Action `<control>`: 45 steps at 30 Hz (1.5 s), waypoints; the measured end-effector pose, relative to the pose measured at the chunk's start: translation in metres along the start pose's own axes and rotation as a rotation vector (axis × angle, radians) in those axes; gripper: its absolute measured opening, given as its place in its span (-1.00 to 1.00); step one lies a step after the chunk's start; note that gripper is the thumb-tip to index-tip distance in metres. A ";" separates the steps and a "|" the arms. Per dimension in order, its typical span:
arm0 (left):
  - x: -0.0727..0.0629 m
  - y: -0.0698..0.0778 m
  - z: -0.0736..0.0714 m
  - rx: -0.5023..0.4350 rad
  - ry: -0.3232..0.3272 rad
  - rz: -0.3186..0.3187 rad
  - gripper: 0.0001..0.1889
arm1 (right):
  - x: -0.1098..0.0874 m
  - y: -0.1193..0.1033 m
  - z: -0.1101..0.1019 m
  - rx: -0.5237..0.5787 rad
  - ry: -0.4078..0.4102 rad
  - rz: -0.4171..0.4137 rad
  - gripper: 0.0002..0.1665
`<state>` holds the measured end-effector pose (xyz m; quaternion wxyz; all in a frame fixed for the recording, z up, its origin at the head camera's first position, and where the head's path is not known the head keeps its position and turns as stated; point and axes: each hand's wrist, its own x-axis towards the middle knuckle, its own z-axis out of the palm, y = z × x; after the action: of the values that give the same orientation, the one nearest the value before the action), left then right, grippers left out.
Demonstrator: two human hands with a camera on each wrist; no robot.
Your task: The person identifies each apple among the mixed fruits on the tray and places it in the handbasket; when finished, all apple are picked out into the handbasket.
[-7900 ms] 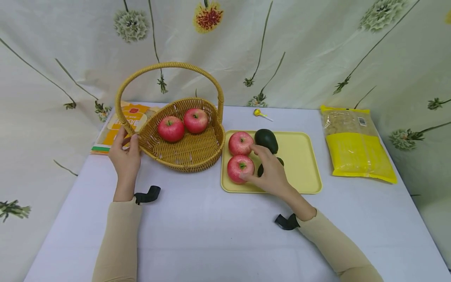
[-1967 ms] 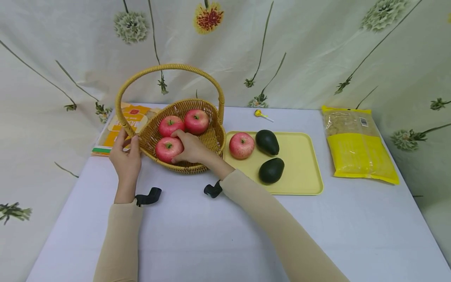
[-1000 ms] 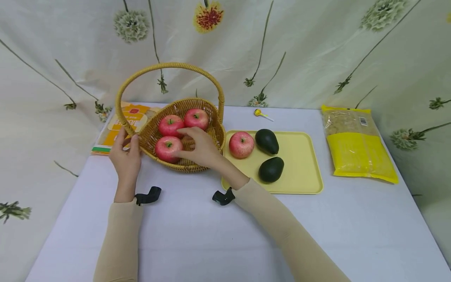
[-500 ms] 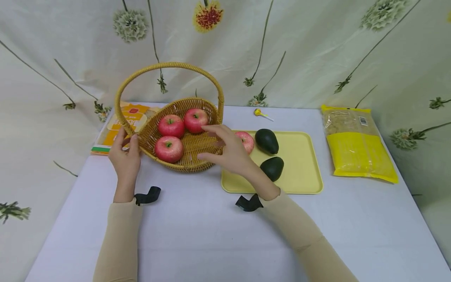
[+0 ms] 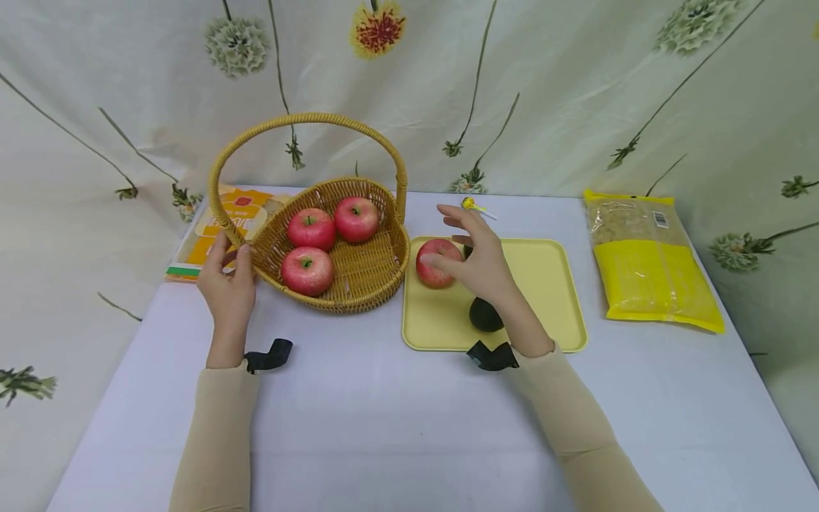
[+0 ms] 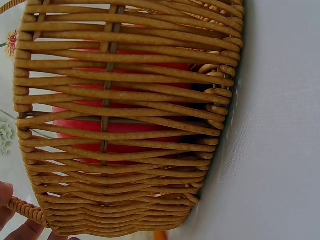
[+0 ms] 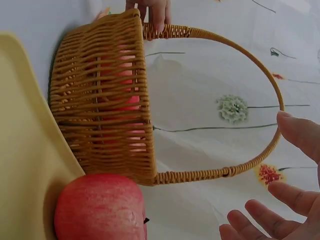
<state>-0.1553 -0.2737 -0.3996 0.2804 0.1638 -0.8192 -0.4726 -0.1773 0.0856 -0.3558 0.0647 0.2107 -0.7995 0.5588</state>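
Observation:
My left hand [image 5: 229, 295] grips the foot of the handle on a wicker basket [image 5: 361, 274]; in the left wrist view its fingers curl round the wrapped handle [image 6: 27, 210]. Three red apples lie in the basket, the nearest apple [image 5: 308, 271] towards its front left. Over the yellow tray [image 5: 544, 284] my right hand [image 5: 486, 267] hovers with fingers spread and nothing in them. Its thumb overlaps the tray's red apple [image 5: 435, 274] in the head view, while the right wrist view shows that apple [image 7: 100, 210] apart from the fingers. A dark avocado [image 5: 484, 316] is partly covered by this hand.
A second avocado [image 5: 468, 250] is mostly hidden behind the right hand. Behind the tray lies a yellow lollipop [image 5: 470, 204]. A yellow and clear bag [image 5: 652, 263] lies at the right, an orange packet [image 5: 192, 242] behind the left hand. A floral cloth hangs behind.
One apple has gone from the tray into the basket, where my right hand let go of it. That hand has since moved right, back over the tray. My left hand stays on the handle.

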 end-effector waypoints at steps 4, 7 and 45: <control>0.000 0.000 0.000 -0.001 0.001 0.010 -0.51 | 0.002 0.008 -0.009 -0.009 0.025 0.039 -0.17; 0.000 0.000 0.000 0.005 0.001 0.014 -0.51 | 0.003 0.013 -0.012 -0.012 0.024 0.071 -0.15; 0.000 0.000 0.001 0.001 0.007 0.020 -0.51 | 0.008 0.049 0.007 -0.157 -0.162 0.287 -0.10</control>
<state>-0.1555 -0.2731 -0.4004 0.2879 0.1573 -0.8201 -0.4688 -0.2032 0.0908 -0.3981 -0.0640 0.1331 -0.8651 0.4793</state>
